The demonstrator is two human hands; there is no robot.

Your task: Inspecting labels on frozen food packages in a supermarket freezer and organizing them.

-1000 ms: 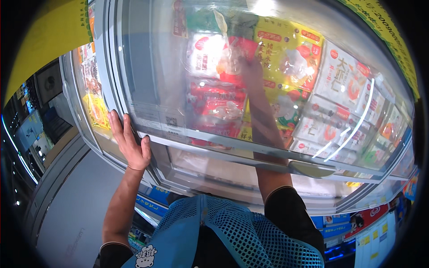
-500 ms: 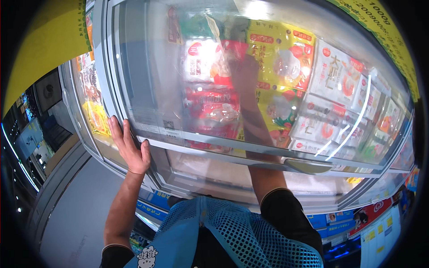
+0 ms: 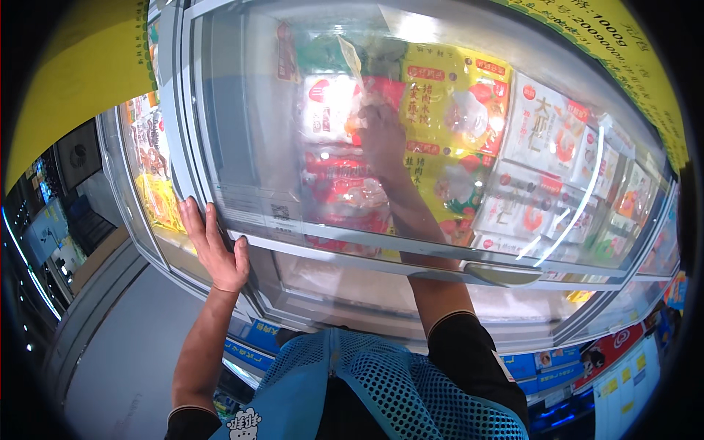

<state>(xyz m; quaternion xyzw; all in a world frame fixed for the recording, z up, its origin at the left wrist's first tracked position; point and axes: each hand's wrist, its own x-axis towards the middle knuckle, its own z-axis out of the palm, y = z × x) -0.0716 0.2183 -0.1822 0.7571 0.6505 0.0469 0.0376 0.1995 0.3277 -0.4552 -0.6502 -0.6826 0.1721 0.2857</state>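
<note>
1. Yellow package, beyond the fingertips of the left hand.
2. The left hand: fingers extended, thumb apart, grasping nothing, against the grey frame.
3. Red-and-white packet, under the glass lid, mostly left of the right hand.
4. The right hand: fingers bent; grip, I cannot tell.
5. Yellow packets, to its right.

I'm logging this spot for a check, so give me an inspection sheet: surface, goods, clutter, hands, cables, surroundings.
Surface: freezer, glass lid with glare.
Goods: red-and-white pack, yellow packs, white packs, all seen through the glass lid.
Clutter: pale strip near the red-and-white pack, kind unclear.
Hands: left hand spread on the frame; right hand beneath the glass lid at the red-and-white pack, grip unclear.
Cables: nothing seen.
Surroundings: yellow sheets at upper left and upper right.
</note>
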